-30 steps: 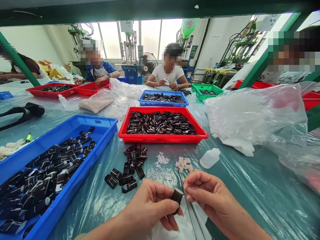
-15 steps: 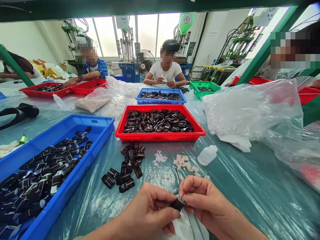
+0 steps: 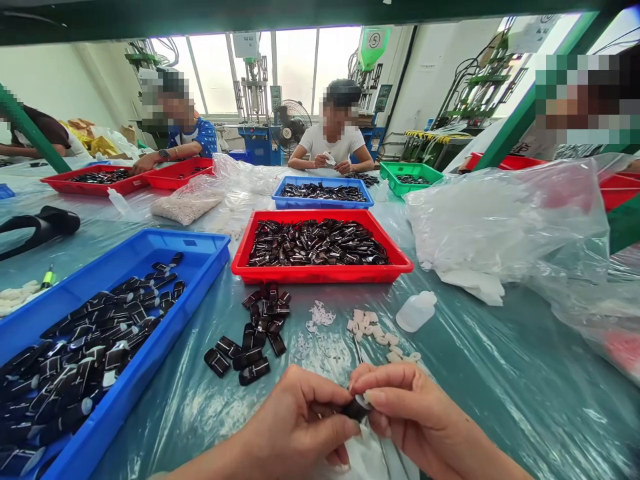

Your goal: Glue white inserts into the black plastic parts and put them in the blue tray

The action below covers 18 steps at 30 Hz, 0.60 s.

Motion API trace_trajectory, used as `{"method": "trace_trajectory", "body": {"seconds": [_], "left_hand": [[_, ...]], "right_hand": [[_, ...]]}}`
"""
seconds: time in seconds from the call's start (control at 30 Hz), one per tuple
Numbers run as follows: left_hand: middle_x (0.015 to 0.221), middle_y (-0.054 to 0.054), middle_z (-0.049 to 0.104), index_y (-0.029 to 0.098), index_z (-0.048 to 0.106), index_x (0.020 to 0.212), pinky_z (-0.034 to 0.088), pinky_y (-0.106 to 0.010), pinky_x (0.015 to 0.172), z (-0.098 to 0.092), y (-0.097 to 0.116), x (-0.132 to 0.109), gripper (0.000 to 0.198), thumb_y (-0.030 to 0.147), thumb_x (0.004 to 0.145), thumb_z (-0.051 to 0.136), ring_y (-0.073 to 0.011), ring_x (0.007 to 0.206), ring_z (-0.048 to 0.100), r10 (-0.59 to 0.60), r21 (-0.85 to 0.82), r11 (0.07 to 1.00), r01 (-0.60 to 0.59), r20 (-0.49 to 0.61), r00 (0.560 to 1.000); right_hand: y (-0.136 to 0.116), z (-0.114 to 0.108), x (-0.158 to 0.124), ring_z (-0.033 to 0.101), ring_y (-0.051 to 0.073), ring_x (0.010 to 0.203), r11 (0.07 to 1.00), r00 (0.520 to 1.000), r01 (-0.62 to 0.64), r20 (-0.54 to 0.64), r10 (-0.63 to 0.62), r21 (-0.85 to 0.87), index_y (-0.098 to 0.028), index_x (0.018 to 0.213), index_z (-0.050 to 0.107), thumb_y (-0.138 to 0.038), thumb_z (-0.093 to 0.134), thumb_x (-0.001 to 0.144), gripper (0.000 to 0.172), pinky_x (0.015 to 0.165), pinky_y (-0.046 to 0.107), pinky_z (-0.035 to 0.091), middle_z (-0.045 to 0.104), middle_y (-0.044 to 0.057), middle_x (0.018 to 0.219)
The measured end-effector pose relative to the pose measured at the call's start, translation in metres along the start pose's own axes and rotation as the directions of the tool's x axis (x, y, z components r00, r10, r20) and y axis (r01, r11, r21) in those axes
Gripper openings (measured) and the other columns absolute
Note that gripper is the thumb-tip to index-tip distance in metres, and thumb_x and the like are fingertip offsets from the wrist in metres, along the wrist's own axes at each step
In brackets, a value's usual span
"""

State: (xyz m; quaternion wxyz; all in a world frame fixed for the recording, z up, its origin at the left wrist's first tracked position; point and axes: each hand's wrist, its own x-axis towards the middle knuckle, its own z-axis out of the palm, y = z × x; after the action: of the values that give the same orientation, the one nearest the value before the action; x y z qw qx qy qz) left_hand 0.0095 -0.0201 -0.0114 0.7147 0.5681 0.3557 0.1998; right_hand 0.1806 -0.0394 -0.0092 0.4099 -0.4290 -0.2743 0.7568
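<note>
My left hand (image 3: 305, 417) is closed round a small black plastic piece (image 3: 356, 408), its end turned to the right. The thumb and fingertips of my right hand (image 3: 405, 407) pinch a pale, round bit at that end. A thin metal tool (image 3: 357, 351) shows above and below my right fingers; whether it is held or lies beneath is unclear. Under my hands lies a white cloth or sheet (image 3: 367, 453). Several loose black pieces (image 3: 253, 357) lie ahead of my left hand, with thin white scraps (image 3: 320, 315) and cream-coloured small parts (image 3: 367, 323) beyond my right.
A blue tray (image 3: 200, 257) of black pieces stands at left. Ahead is a full red tray (image 3: 320, 274), with a smaller blue tray (image 3: 325, 202) behind it. A white bottle (image 3: 416, 312) lies right, near a clear plastic bag (image 3: 500, 220). Co-workers sit across the table.
My right fingers have shifted slightly left and lower over the end of the black piece, and the piece has tilted a little. My left hand stays nearly in place.
</note>
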Motion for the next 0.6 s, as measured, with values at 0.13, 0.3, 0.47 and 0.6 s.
{"method": "trace_trajectory", "body": {"seconds": [0.13, 0.3, 0.47, 0.6], "left_hand": [[0.052, 0.000, 0.052, 0.010, 0.070, 0.074, 0.043, -0.018, 0.050, 0.0003, 0.0007, -0.0006, 0.019, 0.019, 0.072, 0.054, -0.0083, 0.047, 0.050, 0.009, 0.041, 0.999, -0.009, -0.009, 1.000], [0.050, 0.000, 0.051, 0.010, 0.069, 0.068, 0.040, -0.017, 0.047, -0.0008, 0.0034, 0.0004, 0.020, 0.016, 0.072, 0.051, -0.0081, 0.046, 0.049, 0.038, 0.129, 0.991, -0.034, -0.027, 0.999], [0.050, 0.001, 0.051, 0.012, 0.071, 0.070, 0.041, -0.016, 0.047, -0.0018, 0.0045, -0.0010, 0.021, 0.015, 0.073, 0.051, -0.0083, 0.046, 0.050, 0.046, 0.152, 0.987, -0.043, -0.018, 0.999], [0.051, 0.000, 0.051, 0.011, 0.071, 0.071, 0.040, -0.016, 0.048, -0.0019, 0.0040, -0.0022, 0.021, 0.016, 0.074, 0.051, -0.0083, 0.047, 0.050, 0.062, 0.186, 0.981, -0.056, -0.026, 0.998]], "right_hand": [[0.0014, 0.0002, 0.0006, 0.047, 0.001, 0.048, 1.000, 1.000, 0.013, 0.005, -0.013, 0.022, -0.013, 0.064, 0.074, -0.020, 0.079, 0.055, 0.013, 0.047, 0.012, 0.039, 0.060, 0.001, 0.073], [0.0033, 0.0011, 0.0000, 0.047, 0.000, 0.045, 0.999, 1.000, 0.005, -0.003, -0.004, 0.042, -0.013, 0.063, 0.074, -0.018, 0.079, 0.054, 0.012, 0.045, 0.012, 0.039, 0.061, 0.002, 0.072], [0.0033, 0.0030, -0.0001, 0.047, 0.000, 0.045, 0.999, 1.000, 0.010, -0.010, -0.009, 0.037, -0.014, 0.063, 0.074, -0.020, 0.081, 0.052, 0.014, 0.045, 0.013, 0.039, 0.062, 0.002, 0.074], [0.0055, 0.0027, 0.0015, 0.047, 0.001, 0.043, 0.996, 0.998, -0.010, -0.059, 0.015, 0.085, -0.015, 0.060, 0.073, -0.020, 0.083, 0.048, 0.017, 0.044, 0.013, 0.038, 0.062, 0.000, 0.066]]}}
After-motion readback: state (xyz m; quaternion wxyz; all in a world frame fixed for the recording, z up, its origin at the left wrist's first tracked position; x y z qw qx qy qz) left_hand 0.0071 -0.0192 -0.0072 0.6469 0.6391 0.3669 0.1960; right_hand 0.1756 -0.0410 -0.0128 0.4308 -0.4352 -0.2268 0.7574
